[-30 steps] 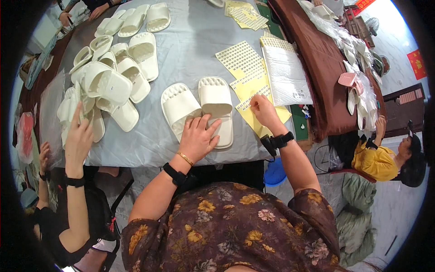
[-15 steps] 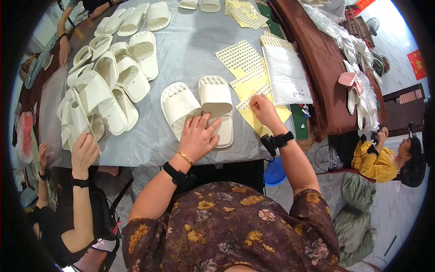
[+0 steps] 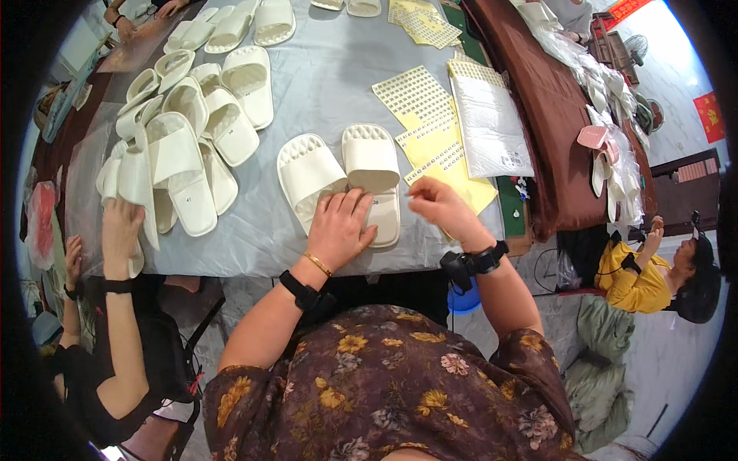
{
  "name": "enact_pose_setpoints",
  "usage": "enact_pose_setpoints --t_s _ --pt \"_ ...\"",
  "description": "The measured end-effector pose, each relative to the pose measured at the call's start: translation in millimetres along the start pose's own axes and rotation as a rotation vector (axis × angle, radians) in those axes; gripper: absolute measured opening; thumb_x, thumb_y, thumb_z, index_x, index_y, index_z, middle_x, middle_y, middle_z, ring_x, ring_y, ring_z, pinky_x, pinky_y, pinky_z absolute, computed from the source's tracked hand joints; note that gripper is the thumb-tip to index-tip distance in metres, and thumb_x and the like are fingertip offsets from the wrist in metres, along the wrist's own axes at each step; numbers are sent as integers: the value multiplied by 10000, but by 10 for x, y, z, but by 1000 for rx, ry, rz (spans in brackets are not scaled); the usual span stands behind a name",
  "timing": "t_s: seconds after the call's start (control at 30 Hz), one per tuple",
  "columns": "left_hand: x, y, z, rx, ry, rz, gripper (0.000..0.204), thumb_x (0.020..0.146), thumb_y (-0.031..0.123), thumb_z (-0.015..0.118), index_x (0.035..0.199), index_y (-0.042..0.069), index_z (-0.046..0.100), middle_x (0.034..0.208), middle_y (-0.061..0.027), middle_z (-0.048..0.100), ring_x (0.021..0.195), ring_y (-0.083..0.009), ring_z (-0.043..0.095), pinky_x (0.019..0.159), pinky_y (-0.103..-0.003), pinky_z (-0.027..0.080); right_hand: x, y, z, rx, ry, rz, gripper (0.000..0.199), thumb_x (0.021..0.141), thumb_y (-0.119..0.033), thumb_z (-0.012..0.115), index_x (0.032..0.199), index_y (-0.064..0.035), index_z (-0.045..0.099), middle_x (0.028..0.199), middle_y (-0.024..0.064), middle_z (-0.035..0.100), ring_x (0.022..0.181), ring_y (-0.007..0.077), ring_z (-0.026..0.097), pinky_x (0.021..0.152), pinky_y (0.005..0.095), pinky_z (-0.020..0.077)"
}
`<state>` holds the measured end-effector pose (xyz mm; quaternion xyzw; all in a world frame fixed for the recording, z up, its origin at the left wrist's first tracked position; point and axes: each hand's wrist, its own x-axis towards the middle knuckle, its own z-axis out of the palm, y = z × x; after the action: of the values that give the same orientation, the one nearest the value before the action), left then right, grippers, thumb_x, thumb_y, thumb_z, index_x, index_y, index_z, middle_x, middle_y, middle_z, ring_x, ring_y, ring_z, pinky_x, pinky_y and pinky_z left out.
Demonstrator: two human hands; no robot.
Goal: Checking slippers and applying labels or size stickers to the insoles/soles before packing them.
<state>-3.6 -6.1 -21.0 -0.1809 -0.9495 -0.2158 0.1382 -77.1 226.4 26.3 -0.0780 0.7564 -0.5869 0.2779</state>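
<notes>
A pair of cream slippers with bumpy insoles lies on the table in front of me, the left slipper [image 3: 311, 175] tilted outward beside the right slipper [image 3: 370, 160]. My left hand [image 3: 342, 223] rests across their heel ends, fingers stretched and spread. Just right of the pair, my right hand [image 3: 444, 207] pinches a tiny pale piece, which looks like a small sticker. A small printed label shows on the right slipper's heel. Yellow sticker sheets [image 3: 415, 98] lie beyond and beside my right hand.
More cream slippers [image 3: 184, 173] are heaped at the left, where a co-worker's hand [image 3: 121, 227] reaches in. A white plastic-wrapped packet [image 3: 488, 119] lies by the sheets. Brown padded cloth [image 3: 565, 154] borders the table's right. A person in yellow [image 3: 638, 273] sits at the right.
My right hand has moved left from above the sticker sheets toward the right slipper. My left hand stays on the pair. At the left, the co-worker's hand and a slipper have shifted.
</notes>
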Motion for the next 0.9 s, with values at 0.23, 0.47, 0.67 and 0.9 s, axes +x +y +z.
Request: enact_pose_setpoints --t_s 0.23,0.47,0.67,0.9 --pt "-7 -7 -5 -11 17 -5 554 808 337 667 1284 87 533 1259 -92 525 1154 -262 505 1022 -442 362 89 -65 342 198 -108 224 256 873 -141 659 1090 -30 582 707 -44 506 540 31 421 449 202 296" --pt "-23 -14 8 -32 24 -14 558 807 337 668 1288 87 531 1274 -92 524 1157 -260 506 1026 -440 361 128 -77 432 180 -100 282 244 897 -143 630 1115 -49 574 670 -72 438 530 15 367 444 182 249" --pt "-31 -32 26 -34 34 -2 559 805 327 674 1287 84 529 1287 -108 521 1154 -281 502 1025 -440 362 155 -79 448 126 -92 279 273 891 -158 636 1127 -34 580 672 -47 483 525 35 399 445 200 278" --pt "-36 -50 26 -35 53 49 456 810 307 680 1213 128 568 1246 -138 529 1124 -320 506 979 -458 391 147 -26 468 71 -55 242 322 886 -172 632 1161 -17 571 687 -18 532 540 52 458 454 211 326"
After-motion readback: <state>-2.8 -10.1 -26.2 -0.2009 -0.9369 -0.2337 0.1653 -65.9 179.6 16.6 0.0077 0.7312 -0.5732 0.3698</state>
